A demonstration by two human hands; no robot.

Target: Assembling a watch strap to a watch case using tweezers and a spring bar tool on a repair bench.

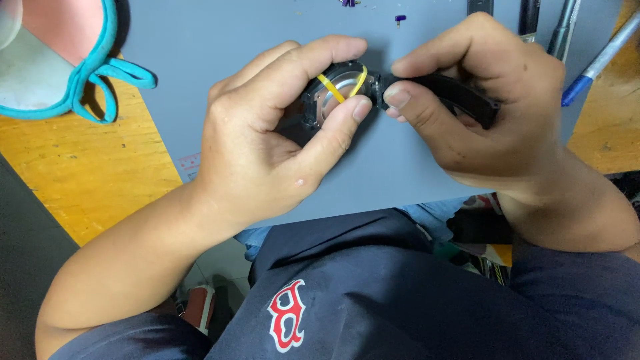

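My left hand (267, 133) grips a black watch case (337, 90) with a metal back turned up and a yellow rubber band stretched across it. Thumb and forefinger pinch the case from both sides. My right hand (480, 100) holds the black watch strap (460, 93) where it joins the case, fingertips pressed at the joint. Both hands hover just above a grey work mat (253, 40).
The mat lies on a yellow wooden table (87, 167). A face mask with teal straps (67, 60) sits at top left. Small purple parts (400, 20) lie at the mat's far edge. Pens and dark tools (587, 60) lie at top right.
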